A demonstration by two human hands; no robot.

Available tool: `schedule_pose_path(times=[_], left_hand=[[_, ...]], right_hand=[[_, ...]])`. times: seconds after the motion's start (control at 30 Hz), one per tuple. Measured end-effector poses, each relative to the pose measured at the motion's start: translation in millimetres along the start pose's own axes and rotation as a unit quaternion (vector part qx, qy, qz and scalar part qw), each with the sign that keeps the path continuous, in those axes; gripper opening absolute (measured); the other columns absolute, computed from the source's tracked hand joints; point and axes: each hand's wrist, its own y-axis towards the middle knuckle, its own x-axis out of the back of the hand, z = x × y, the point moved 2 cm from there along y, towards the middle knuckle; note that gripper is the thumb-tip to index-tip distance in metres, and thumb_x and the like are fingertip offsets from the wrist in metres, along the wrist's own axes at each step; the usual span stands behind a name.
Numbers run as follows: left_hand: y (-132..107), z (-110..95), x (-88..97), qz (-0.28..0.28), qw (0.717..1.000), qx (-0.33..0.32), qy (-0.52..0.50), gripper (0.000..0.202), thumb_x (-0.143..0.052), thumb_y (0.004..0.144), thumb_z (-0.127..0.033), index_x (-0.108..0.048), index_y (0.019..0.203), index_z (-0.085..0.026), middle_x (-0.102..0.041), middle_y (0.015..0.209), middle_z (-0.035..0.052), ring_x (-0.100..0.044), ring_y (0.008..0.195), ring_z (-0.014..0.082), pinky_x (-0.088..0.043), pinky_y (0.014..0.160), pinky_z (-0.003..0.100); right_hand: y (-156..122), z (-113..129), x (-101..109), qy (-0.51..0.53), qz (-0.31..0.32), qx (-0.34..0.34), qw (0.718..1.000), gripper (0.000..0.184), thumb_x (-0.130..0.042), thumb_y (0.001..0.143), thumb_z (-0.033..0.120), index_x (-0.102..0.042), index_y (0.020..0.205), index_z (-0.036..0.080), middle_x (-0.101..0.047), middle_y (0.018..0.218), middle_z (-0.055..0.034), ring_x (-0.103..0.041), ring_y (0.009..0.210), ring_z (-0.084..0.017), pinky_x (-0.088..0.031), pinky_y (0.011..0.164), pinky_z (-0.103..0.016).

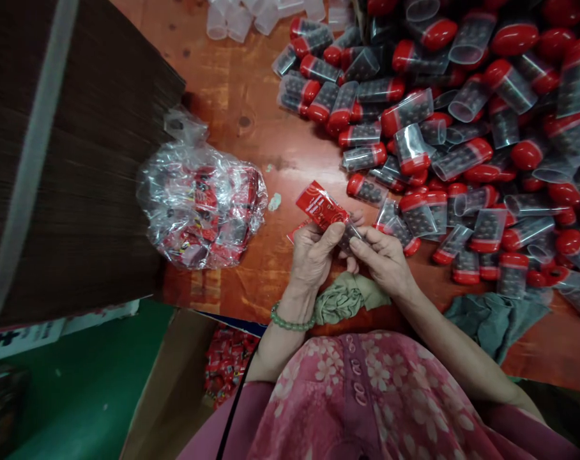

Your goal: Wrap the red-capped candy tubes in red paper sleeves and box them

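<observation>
Both hands meet over the near edge of the table. My left hand [313, 254] is closed on a red printed plastic sleeve [321, 206], its thumb pressed on the lower end. Another red printed piece [294, 231] pokes out beside its fingers. My right hand [384, 259] pinches a small clear, dark-looking plastic container [351, 236] at the lower end of the sleeve. Whether the container sits inside the sleeve or only touches it, I cannot tell. Just to the right lie many clear containers with red caps [417, 214], dark beads showing inside.
A clear plastic bag [201, 198] of red printed pieces lies left of my hands. Behind it stands a dark strapped stack [103, 160]. White translucent cups [239, 22] lie at the back. Green cloth [350, 297] and grey cloth [501, 319] rest along the front edge. A carton [168, 377] below holds red packets.
</observation>
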Motion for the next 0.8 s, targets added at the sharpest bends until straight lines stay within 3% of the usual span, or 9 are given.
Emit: schedule_pose_path(times=[0.1,0.2,0.3,0.4,0.47,0.6,0.8], left_hand=[[0.5,-1.6,-0.2,0.003,1.000,0.019,0.012,0.040,-0.084,0.066,-0.049,-0.077,0.084,-0.014,-0.079,0.093,0.0113,-0.057,0.042,0.0082,-0.042,0.038,0.021],[2.4,-2.0,2.0,-0.013,1.000,0.005,-0.003,0.037,-0.085,0.065,-0.047,-0.077,0.081,-0.014,-0.079,0.083,0.0083,-0.062,0.047,0.0099,-0.049,0.047,0.023],[5.7,0.0,5.2,-0.052,0.998,-0.012,-0.027,0.037,-0.090,0.057,-0.044,-0.077,0.074,-0.015,-0.077,0.073,0.0057,-0.068,0.059,0.0129,-0.055,0.062,0.024],[7.9,1.8,6.8,-0.068,0.997,-0.008,-0.042,0.040,-0.093,0.050,-0.045,-0.076,0.071,-0.016,-0.077,0.072,0.0046,-0.070,0.063,0.0136,-0.057,0.069,0.025],[7.8,1.3,7.0,-0.066,0.997,-0.005,-0.044,0.042,-0.092,0.050,-0.047,-0.076,0.073,-0.016,-0.077,0.073,0.0055,-0.070,0.065,0.0148,-0.056,0.070,0.027],[5.5,-0.7,6.8,-0.029,0.999,0.012,-0.041,0.043,-0.089,0.057,-0.050,-0.077,0.078,-0.014,-0.078,0.082,0.0098,-0.068,0.061,0.0142,-0.052,0.058,0.026],[4.8,-1.1,8.1,0.038,0.999,0.019,-0.030,0.040,-0.084,0.066,-0.050,-0.077,0.085,-0.015,-0.078,0.084,0.0094,-0.060,0.052,0.0110,-0.046,0.047,0.024]], right_hand=[[1.6,-1.7,-3.7,0.008,0.042,-0.039,0.998,0.035,-0.067,0.084,0.053,-0.063,0.085,0.018,-0.063,0.061,0.0027,-0.054,0.046,-0.009,-0.044,0.047,-0.021],[-0.2,0.7,-6.3,-0.125,-0.012,0.021,0.992,0.028,-0.062,0.090,0.045,-0.065,0.095,0.018,-0.060,0.061,0.0037,-0.056,0.049,-0.010,-0.046,0.051,-0.022],[-2.6,5.5,-9.6,-0.298,-0.072,0.147,0.940,0.019,-0.059,0.092,0.031,-0.066,0.101,0.017,-0.070,0.078,-0.0024,-0.065,0.064,-0.014,-0.053,0.064,-0.027],[-2.7,8.3,-11.3,-0.377,-0.094,0.225,0.893,0.015,-0.059,0.091,0.025,-0.066,0.102,0.017,-0.074,0.095,-0.0082,-0.069,0.081,-0.019,-0.055,0.076,-0.030],[-0.8,8.9,-9.8,-0.362,-0.090,0.206,0.905,0.015,-0.059,0.091,0.027,-0.066,0.102,0.019,-0.074,0.092,-0.0067,-0.069,0.076,-0.018,-0.055,0.072,-0.029],[4.6,8.6,-5.2,-0.205,-0.014,0.051,0.977,0.022,-0.059,0.092,0.040,-0.065,0.095,0.019,-0.064,0.065,0.0025,-0.058,0.050,-0.011,-0.046,0.049,-0.023],[11.7,8.9,3.8,-0.056,0.040,-0.036,0.997,0.035,-0.066,0.087,0.052,-0.066,0.082,0.017,-0.066,0.066,0.0019,-0.053,0.046,-0.007,-0.042,0.047,-0.020]])
